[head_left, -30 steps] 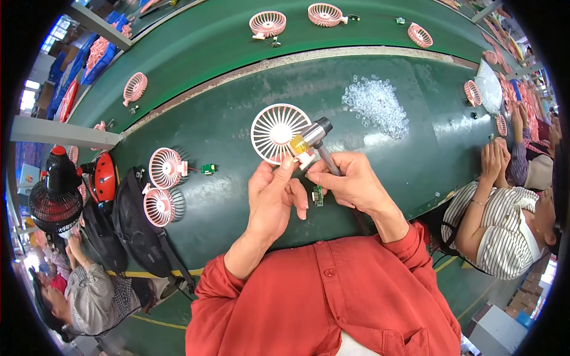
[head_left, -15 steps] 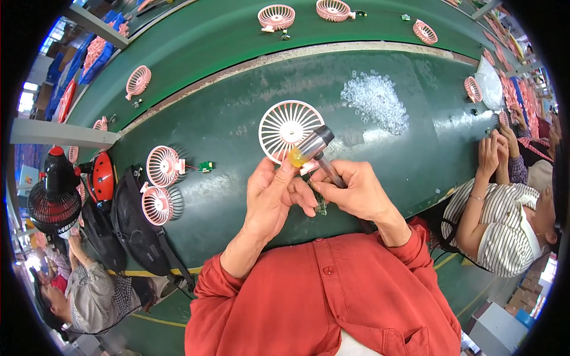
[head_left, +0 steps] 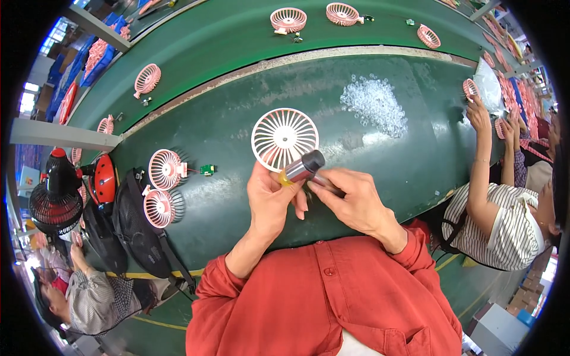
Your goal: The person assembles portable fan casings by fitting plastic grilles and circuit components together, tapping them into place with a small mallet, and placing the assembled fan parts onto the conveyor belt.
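Note:
A pale pink round fan cage (head_left: 285,127) with a spoked face is upright in front of me. My left hand (head_left: 266,202) is closed on its lower edge. My right hand (head_left: 359,199) grips the handle of a small mallet (head_left: 303,167). Its head has a dark cap at one end and a yellow one at the other. The yellow end is by my left thumb, just below the cage; whether it touches the cage I cannot tell. The cage's lower part is hidden behind the mallet and my fingers.
Two more pink fan cages (head_left: 164,169) lie at the left, one wired to a green circuit board (head_left: 207,170). A pile of small clear rings (head_left: 374,104) is at the right. Beyond runs a green conveyor belt (head_left: 219,44) carrying cages. Black bag (head_left: 139,219) at left; co-worker's arm (head_left: 480,154) at right.
The cage and mallet have moved a little down and left. The circuit board below my fingers has gone from sight. Cages on the belt have shifted right. The right-hand co-worker has reached to a cage.

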The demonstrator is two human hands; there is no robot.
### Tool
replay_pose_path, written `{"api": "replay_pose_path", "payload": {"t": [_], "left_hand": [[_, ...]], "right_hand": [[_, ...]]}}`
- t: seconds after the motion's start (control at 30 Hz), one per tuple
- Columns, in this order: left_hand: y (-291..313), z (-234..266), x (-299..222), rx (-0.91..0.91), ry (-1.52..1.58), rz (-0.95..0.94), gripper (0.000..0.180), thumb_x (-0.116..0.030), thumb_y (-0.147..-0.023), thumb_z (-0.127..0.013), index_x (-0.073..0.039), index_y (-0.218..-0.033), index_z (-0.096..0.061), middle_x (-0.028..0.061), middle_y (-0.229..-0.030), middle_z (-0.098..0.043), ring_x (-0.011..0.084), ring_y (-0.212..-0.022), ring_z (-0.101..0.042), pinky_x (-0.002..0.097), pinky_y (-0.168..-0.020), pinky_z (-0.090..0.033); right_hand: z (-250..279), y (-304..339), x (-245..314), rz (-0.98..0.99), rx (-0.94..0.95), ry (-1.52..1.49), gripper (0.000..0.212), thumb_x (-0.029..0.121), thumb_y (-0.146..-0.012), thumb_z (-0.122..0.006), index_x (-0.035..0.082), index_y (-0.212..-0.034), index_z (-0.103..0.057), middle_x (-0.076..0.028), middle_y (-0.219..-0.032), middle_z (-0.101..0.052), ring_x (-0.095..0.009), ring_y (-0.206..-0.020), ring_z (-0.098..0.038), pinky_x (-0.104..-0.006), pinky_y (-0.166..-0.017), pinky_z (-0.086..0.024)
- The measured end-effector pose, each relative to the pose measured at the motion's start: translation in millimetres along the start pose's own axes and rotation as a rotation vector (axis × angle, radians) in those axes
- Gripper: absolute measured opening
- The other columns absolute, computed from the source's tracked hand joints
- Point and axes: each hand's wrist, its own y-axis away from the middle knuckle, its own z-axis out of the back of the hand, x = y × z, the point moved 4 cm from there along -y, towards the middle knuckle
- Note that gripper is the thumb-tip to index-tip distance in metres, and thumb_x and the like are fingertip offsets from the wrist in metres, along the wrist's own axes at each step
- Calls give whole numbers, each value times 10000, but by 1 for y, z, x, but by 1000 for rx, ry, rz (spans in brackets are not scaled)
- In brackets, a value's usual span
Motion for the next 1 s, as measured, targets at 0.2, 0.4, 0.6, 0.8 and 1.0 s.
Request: {"api": "replay_pose_path", "payload": {"t": [0.2,0.4,0.6,0.8,1.0], "left_hand": [[7,-8,-7,-31,-146,-46,686,100,-890,-560,-50,-1430,-166,166,-983,-675,184,-590,-658,261,-447,-533],[16,-4,-9,52,-512,-363,835,108,-871,-578,-37,-1497,-44,171,-1026,-688,205,-867,-694,296,-763,-566],[23,-15,-17,167,-280,-322,849,114,-927,-490,-55,-1525,89,248,-1209,-607,229,-1041,-642,321,-846,-532],[21,-4,-10,57,-477,-287,864,88,-924,-519,-62,-1537,70,173,-1053,-680,196,-884,-679,296,-749,-564],[7,5,-21,-75,-152,-52,726,-26,-964,-566,-34,-1502,-79,212,-983,-681,215,-591,-668,303,-474,-560]], "right_hand": [[8,3,7,422,-248,316,381,-16,-759,-687,36,-1134,-644,-73,-883,-644,-220,-685,-646,-311,-528,-512],[-2,4,13,474,-73,426,527,40,-740,-730,16,-1250,-600,-68,-985,-613,-201,-719,-644,-320,-489,-516],[-9,14,12,518,-115,404,634,-55,-606,-648,-19,-1238,-617,-60,-919,-619,-176,-700,-623,-295,-482,-453],[-7,9,10,425,-65,333,436,33,-735,-696,16,-1165,-627,-80,-930,-608,-248,-666,-644,-339,-488,-500],[9,5,-1,-16,-240,-6,91,59,-886,-695,-25,-880,-658,-31,-604,-534,-96,-522,-455,-281,-483,-387]]}}
